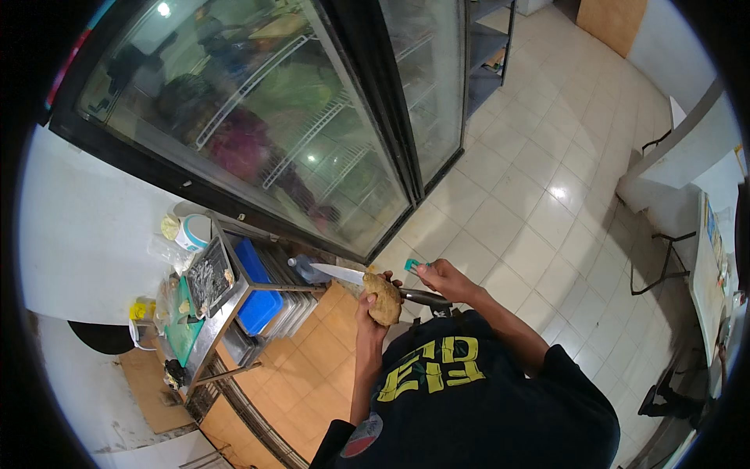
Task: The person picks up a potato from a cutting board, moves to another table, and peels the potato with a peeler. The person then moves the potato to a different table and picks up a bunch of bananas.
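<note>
My left hand [374, 322] is closed around a brown, rough-skinned root vegetable [383, 299], held up in front of my chest. In that same hand is a large kitchen knife, passing beneath the vegetable. Its bare blade [338, 272] points left and its dark handle [423, 297] sticks out to the right. To the right of the vegetable, my right hand [450, 281] grips a small teal-handled tool [413, 265], which looks like a peeler. The tool is apart from the vegetable, and part of it is hidden by my fingers.
A glass-door refrigerator [263, 117] stands ahead. At left, a metal table [225, 319] bears a tray [211, 275], a green cutting board [183, 334] and a white tub [193, 233]; blue trays [258, 287] sit below. Another table [703, 258] and a person's leg [674, 401] are at right.
</note>
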Tool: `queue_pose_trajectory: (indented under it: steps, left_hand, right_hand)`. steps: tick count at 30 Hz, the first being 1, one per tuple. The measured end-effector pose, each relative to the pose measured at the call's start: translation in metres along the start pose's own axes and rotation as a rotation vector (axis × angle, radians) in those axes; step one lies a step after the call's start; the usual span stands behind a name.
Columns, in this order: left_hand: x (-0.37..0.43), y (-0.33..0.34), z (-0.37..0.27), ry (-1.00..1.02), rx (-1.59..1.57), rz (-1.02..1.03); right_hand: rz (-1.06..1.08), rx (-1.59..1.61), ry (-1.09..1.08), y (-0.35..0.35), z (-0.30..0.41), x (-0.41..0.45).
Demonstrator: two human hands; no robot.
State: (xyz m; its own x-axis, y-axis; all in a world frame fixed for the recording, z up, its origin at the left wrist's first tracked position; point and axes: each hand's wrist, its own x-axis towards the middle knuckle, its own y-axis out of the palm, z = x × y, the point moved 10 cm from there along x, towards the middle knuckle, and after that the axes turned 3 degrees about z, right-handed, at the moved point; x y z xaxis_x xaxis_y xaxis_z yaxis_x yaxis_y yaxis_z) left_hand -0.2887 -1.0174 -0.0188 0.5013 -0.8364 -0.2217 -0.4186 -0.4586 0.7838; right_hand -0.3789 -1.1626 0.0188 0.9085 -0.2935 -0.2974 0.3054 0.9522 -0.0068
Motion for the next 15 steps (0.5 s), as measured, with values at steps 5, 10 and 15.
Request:
queue_pose_trajectory:
  steps: [5, 10, 15]
  left_hand:
    - [0.000, 0.016, 0.009, -0.076, 0.026, 0.044]
    - [-0.002, 0.013, 0.019, -0.156, 0.061, 0.080]
    - [-0.004, 0.012, 0.017, -0.162, 0.059, 0.108]
  right_hand:
    - [-0.161, -0.108, -0.034, -0.006, 0.020, -0.016]
    - [-0.122, 0.166, 0.014, -0.006, 0.000, -0.014]
    - [-0.112, 0.066, 0.002, -0.009, 0.004, -0.019]
